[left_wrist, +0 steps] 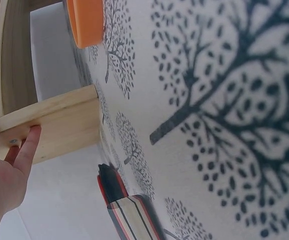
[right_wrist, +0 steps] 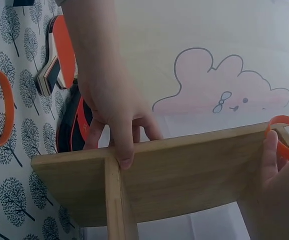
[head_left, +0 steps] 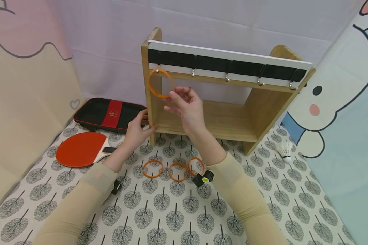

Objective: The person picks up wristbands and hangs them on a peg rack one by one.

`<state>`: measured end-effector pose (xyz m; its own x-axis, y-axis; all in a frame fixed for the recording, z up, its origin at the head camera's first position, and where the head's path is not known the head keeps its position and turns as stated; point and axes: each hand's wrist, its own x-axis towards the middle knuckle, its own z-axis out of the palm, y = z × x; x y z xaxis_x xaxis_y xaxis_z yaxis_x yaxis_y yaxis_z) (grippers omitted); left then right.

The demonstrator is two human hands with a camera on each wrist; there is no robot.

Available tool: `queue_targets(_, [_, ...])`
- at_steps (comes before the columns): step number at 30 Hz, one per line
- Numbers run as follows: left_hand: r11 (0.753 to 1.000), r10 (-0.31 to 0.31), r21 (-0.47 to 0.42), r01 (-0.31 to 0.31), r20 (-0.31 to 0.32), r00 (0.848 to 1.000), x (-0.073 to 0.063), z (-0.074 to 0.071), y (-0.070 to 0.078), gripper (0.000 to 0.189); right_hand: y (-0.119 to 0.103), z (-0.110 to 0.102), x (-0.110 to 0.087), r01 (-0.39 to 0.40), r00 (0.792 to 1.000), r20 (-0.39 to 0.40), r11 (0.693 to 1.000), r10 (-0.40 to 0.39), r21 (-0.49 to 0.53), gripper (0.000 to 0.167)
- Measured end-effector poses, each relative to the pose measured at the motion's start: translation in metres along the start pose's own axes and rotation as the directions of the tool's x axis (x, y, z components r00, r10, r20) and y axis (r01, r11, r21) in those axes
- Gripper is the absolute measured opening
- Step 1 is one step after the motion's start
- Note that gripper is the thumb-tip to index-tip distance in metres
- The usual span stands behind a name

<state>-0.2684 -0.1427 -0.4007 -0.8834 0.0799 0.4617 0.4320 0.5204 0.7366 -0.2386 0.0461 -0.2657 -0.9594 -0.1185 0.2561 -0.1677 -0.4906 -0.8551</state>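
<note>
- Ring [head_left: 161, 95], orange, pinched near its bottom by the right hand [head_left: 190, 110], lies up-left of those fingertips, top overlapping the leftmost hook [head_left: 157, 70].
- Left hand [head_left: 136, 131], lower, grips the wooden side panel [head_left: 150, 105].

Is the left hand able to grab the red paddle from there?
Probably yes, but it would have to let go first: the left hand is holding the side of the wooden shelf. The red paddle lies close by on the tablecloth, and nothing seems to cover its red face.
</note>
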Motion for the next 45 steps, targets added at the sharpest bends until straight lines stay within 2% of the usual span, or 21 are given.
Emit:
queue_targets(9, [1.000, -0.006, 0.006, 0.006, 0.005, 1.000, -0.001, 0.000, 0.000, 0.063, -0.011, -0.007, -0.015, 0.044, 0.998, 0.038, 0.996, -0.041, -0.072, 0.021])
queue_targets(16, [1.000, -0.009, -0.004, 0.009, 0.002, 1.000, -0.001, 0.000, 0.002, 0.063, -0.025, -0.022, -0.031, 0.053, 0.997, 0.063, 0.982, -0.042, -0.179, 0.022])
queue_targets(23, [1.000, -0.016, -0.001, 0.016, -0.004, 1.000, -0.001, 0.001, 0.002, 0.063, -0.035, -0.047, -0.046, 0.057, 0.997, 0.069, 0.945, -0.036, -0.321, 0.024])
queue_targets(27, [1.000, -0.021, 0.005, 0.021, -0.005, 1.000, -0.001, 0.000, 0.001, 0.062, -0.040, -0.065, -0.055, 0.056, 0.997, 0.071, 0.909, -0.029, -0.414, 0.025])
queue_targets(30, [1.000, -0.021, 0.006, 0.021, 0.000, 1.000, -0.001, 0.001, 0.000, 0.061, -0.043, -0.080, -0.060, 0.076, 0.995, 0.096, 0.853, -0.031, -0.516, 0.027])
queue_targets(33, [1.000, -0.021, -0.001, 0.021, 0.008, 1.000, -0.001, 0.001, 0.001, 0.062, -0.044, -0.095, -0.063, 0.119, 0.988, 0.149, 0.769, -0.031, -0.628, 0.028])
queue_targets(37, [1.000, -0.030, -0.007, 0.030, 0.017, 0.999, -0.001, 0.000, 0.003, 0.063, -0.042, -0.119, -0.063, 0.153, 0.979, 0.203, 0.630, 0.008, -0.762, 0.028])
queue_targets(39, [0.999, -0.031, -0.008, 0.031, 0.019, 0.999, -0.001, 0.000, 0.003, 0.063, -0.040, -0.131, -0.063, 0.170, 0.974, 0.225, 0.549, 0.033, -0.818, 0.029])
queue_targets(41, [1.000, -0.029, -0.007, 0.029, 0.021, 0.999, 0.000, 0.000, 0.003, 0.063, -0.038, -0.143, -0.064, 0.194, 0.966, 0.252, 0.478, 0.059, -0.857, 0.029])
queue_targets(44, [0.999, -0.030, -0.011, 0.030, 0.021, 0.999, -0.001, 0.000, 0.003, 0.063, -0.032, -0.161, -0.066, 0.249, 0.951, 0.297, 0.354, 0.090, -0.902, 0.028])
queue_targets(45, [0.999, -0.032, -0.010, 0.032, 0.022, 0.999, -0.001, 0.000, 0.003, 0.063, -0.029, -0.167, -0.067, 0.266, 0.944, 0.313, 0.326, 0.101, -0.907, 0.027])
